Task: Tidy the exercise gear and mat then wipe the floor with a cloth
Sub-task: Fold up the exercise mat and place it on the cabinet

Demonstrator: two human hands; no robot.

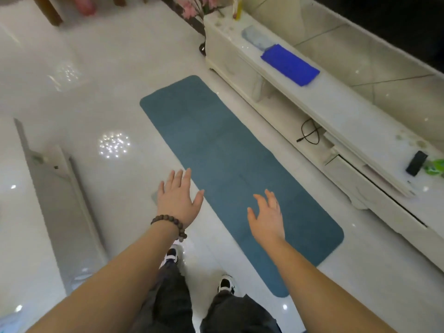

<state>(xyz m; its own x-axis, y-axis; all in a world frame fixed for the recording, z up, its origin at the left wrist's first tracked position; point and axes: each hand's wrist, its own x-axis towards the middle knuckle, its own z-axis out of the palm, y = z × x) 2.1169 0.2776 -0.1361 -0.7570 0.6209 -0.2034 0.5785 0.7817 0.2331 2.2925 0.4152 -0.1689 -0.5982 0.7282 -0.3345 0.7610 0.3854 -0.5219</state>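
Note:
A long teal exercise mat (223, 150) lies flat on the glossy white tile floor, running from far centre to near right. My left hand (179, 195) hovers open above the floor at the mat's left edge, a bead bracelet on its wrist. Over the mat's near half my right hand (266, 217) is stretched out, fingers apart and empty. A folded blue cloth (289, 64) rests on top of the white low cabinet (348, 121), with a pale light-blue cloth (254, 38) beside it farther back.
The white cabinet runs along the mat's right side, with a black cable (310, 134) in its open shelf and a black remote (416, 163) on top. A grey table edge (60, 195) stands at left. A vase with pink flowers (199, 10) stands at the back.

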